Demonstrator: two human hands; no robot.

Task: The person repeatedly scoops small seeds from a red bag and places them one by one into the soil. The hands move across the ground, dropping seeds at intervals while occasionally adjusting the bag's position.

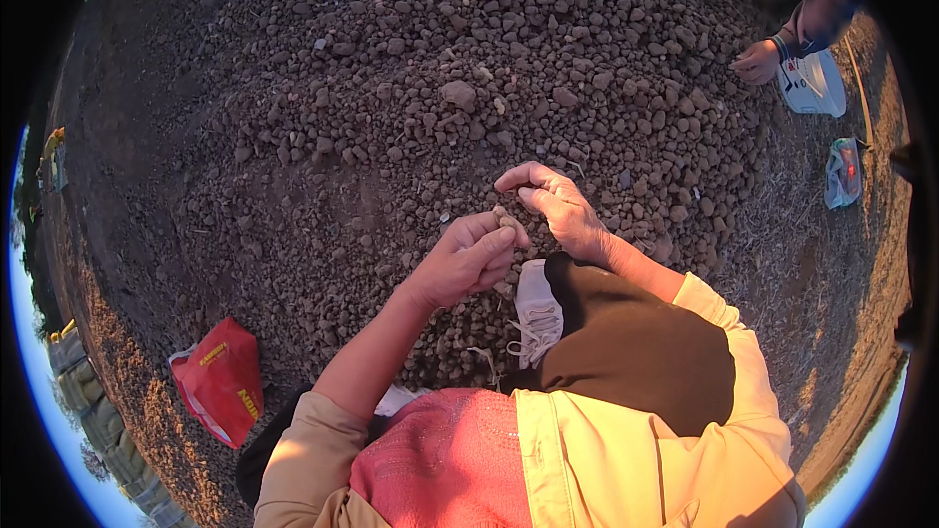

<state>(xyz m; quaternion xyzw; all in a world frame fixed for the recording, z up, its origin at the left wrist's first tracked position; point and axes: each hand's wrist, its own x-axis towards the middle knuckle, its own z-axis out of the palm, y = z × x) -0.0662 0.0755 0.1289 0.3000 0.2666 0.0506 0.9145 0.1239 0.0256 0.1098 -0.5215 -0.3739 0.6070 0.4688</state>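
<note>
Between the thumb and fingers of my left hand (473, 255) is a small tan peanut pod (502, 218), soiled with earth. Just right of it and a little farther out is my right hand (559, 207), its thumb and index finger apart and nothing seen between them; its palm is hidden. Both hands are over a broad heap of brown soil clods (458, 95), above my white laced shoe (539, 308). A few paler, pod-like pieces (499, 105) lie among the clods.
A red bag (222, 381) with writing stands at my left. At the upper right, another person's hand (757, 63) is beside a white bucket (814, 84). Below the bucket lies a clear plastic bag (843, 172) with something red in it. Large stacked sacks (103, 425) stand far left.
</note>
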